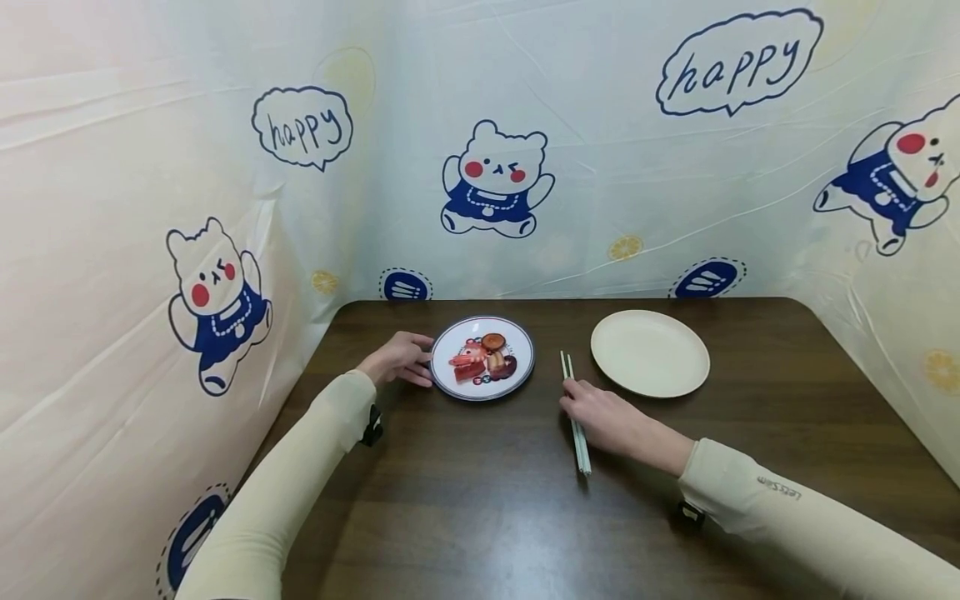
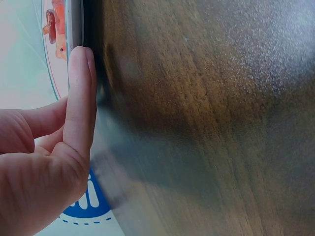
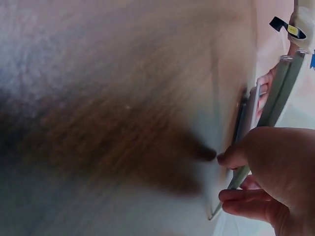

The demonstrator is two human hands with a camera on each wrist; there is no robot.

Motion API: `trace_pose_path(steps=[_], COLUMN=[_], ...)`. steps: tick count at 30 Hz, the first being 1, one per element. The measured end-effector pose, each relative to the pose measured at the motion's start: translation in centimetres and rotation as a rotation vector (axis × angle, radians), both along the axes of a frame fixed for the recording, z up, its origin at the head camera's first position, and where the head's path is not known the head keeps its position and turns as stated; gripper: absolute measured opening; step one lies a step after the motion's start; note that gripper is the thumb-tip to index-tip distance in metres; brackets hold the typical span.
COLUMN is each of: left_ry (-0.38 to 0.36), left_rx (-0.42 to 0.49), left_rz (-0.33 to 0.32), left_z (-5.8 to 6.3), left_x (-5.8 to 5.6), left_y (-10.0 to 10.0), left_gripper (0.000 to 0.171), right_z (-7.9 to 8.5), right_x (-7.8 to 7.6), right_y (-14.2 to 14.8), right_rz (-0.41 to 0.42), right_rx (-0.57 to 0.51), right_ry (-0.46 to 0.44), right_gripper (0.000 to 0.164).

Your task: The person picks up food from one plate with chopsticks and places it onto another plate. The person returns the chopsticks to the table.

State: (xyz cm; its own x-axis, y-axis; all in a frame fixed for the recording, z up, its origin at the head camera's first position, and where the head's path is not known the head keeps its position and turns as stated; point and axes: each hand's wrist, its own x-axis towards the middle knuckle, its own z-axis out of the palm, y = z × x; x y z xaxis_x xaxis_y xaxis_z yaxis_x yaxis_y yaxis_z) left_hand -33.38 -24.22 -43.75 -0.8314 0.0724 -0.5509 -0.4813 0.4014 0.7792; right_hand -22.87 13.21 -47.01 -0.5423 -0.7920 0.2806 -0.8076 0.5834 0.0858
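Note:
A white plate with a blue rim [image 1: 447, 379] lies toward the back left of the table. Red and brown food pieces [image 1: 495, 362] show at its middle; whether they are real, toy or printed I cannot tell. My left hand [image 1: 401, 358] pinches the plate's left edge. In the left wrist view, the fingers [image 2: 79, 98] run straight along the rim's underside, with the thumb on the other side. My right hand [image 1: 603, 417] grips a pair of pale green chopsticks [image 1: 581, 454] between thumb and fingers, right of the plate. Their thin tips point toward the back.
A plain cream plate [image 1: 651, 354] stands at the back right, just beyond my right hand. Both plates are on a dark wooden table [image 1: 480, 517]. Along its back and sides hangs a pale curtain [image 1: 585, 150] printed with cartoon bears.

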Motion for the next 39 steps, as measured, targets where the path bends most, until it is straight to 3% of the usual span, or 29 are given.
trace_pose_path(steps=[20,39], left_ry=[-0.009,0.009], left_rx=[0.007,0.010], left_rz=[0.002,-0.004], left_z=[-0.3,-0.4], left_x=[-0.2,-0.2], left_y=[-0.1,-0.1], left_gripper=[0.050,0.050], right_z=[-0.3,0.0], right_x=[0.7,1.2], right_y=[-0.5,-0.4], right_rz=[-0.006,-0.005], right_rx=[0.051,0.094], right_ry=[-0.084,-0.055], right_gripper=[0.013,0.014])
